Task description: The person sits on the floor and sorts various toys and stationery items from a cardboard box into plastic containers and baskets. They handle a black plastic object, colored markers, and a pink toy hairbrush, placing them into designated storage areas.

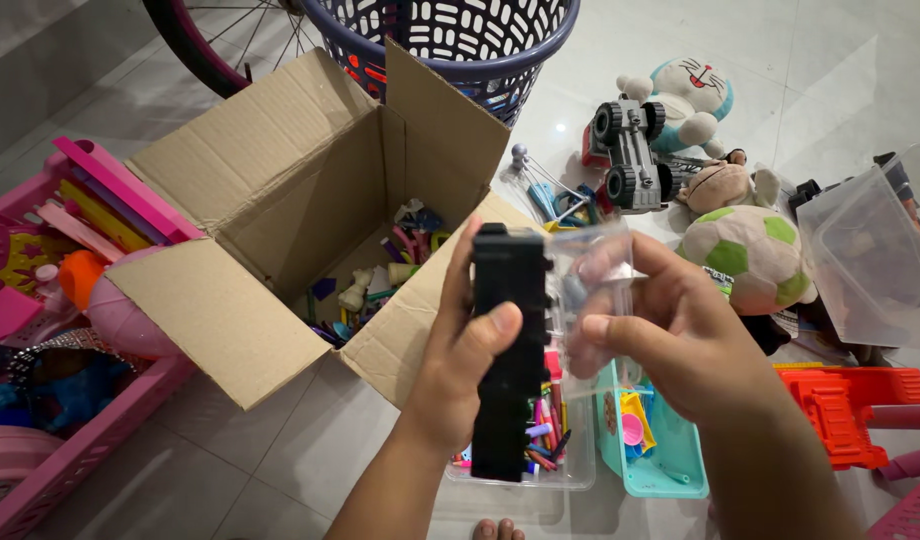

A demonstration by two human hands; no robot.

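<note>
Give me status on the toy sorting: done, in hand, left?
Done: small toys lie in the open cardboard box, pens in the clear tub.
In hand: left hand holds a black block; right hand holds a clear plastic piece.
Left: toy truck, plush toys on the floor.

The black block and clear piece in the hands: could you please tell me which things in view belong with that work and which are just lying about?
In hand:
- left hand holding the long black block
- right hand holding the clear plastic piece
- clear tub of small bits just below

Lying about:
- cardboard box
- grey toy truck
- plush ball
- laundry basket
- pink toy rack
</note>
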